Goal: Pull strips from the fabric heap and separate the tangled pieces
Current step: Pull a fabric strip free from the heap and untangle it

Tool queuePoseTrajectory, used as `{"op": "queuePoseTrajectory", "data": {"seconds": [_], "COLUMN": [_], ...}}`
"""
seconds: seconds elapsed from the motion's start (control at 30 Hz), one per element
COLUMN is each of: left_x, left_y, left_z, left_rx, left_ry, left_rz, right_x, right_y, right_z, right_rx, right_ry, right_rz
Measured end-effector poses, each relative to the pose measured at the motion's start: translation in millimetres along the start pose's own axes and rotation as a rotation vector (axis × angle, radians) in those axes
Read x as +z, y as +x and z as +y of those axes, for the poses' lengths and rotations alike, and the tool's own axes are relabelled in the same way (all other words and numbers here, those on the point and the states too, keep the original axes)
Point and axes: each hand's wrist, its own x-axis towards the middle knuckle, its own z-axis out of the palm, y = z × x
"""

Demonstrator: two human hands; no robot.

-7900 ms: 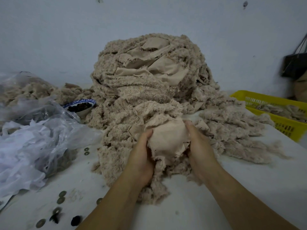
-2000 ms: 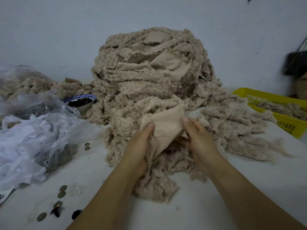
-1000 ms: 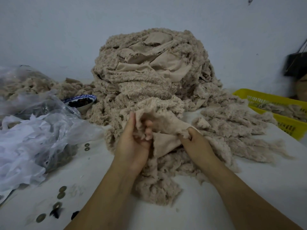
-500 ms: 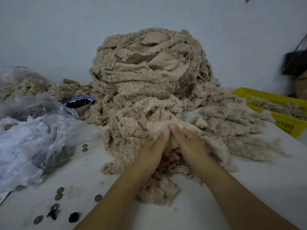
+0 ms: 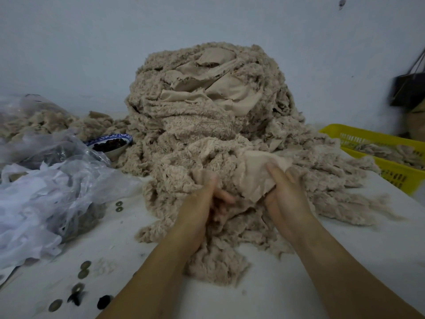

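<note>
The heap [image 5: 207, 125] stands tall mid-table [image 5: 110, 245], so most of the work is left. A few loose strips [image 5: 333, 180] lie to its right, more in the yellow basket [image 5: 395, 171]. At the heap's foot, the right hand [image 5: 285, 196] grips a smooth-backed piece [image 5: 253, 178]. The left hand [image 5: 202, 203], blurred, seems to clutch fleece beside it.

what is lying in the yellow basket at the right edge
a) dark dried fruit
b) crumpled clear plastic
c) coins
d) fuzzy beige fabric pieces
d: fuzzy beige fabric pieces lie inside the yellow basket, of the same stuff as the big heap on the table.
</note>
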Motion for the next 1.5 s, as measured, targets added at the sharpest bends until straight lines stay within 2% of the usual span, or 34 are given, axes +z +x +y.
{"op": "queuePoseTrajectory", "data": {"seconds": [0.07, 0.13, 0.23, 0.3, 0.37, 0.53, 0.67, 0.77, 0.9, 0.97, 1.07, 1.17, 1.33, 1.5], "left_x": [3, 3, 0, -1, -3, -3, -3, 0, 0, 0, -2, -5, -15, -18], "left_y": [-1, -1, 3, 5, 4, 4, 4, 2, 3, 5, 3, 3, 7, 8], "left_z": [-4, -5, -9, -6, -4, 0, -3, -3, -3, -2, 2, 3, 3, 0], "left_rx": [0.043, 0.051, 0.023, 0.005, -0.013, -0.054, -0.083, -0.094, -0.115, -0.149, -0.186, -0.198, -0.153, -0.122], "left_ry": [0.145, 0.194, 0.07, 0.0, -0.067, -0.266, -0.228, -0.189, -0.298, -0.344, -0.43, -0.571, -0.841, -0.866], "left_rz": [-0.024, -0.052, 0.034, 0.129, 0.157, 0.028, -0.107, -0.105, -0.119, -0.142, -0.211, -0.176, -0.147, -0.187], "right_x": [3, 4, 7, 6, 4, 4, 6, 5, 4, 3, 4, 4, 3, -2], "right_y": [-6, -12, -17, -13, -10, -10, -12, -12, -10, -10, -14, -17, -13, -9], "right_z": [4, 10, 18, 19, 18, 19, 15, 12, 12, 13, 15, 20, 22, 24], "right_rx": [0.002, -0.066, -0.165, -0.18, -0.156, -0.176, -0.178, -0.191, -0.121, -0.095, -0.039, 0.011, 0.045, 0.077], "right_ry": [-0.071, -0.305, -0.557, -0.537, -0.469, -0.454, -0.455, -0.413, -0.309, -0.32, -0.371, -0.48, -0.498, -0.535], "right_rz": [-0.107, -0.226, -0.304, -0.258, -0.207, -0.208, -0.224, -0.225, -0.218, -0.247, -0.411, -0.509, -0.455, -0.352]}}
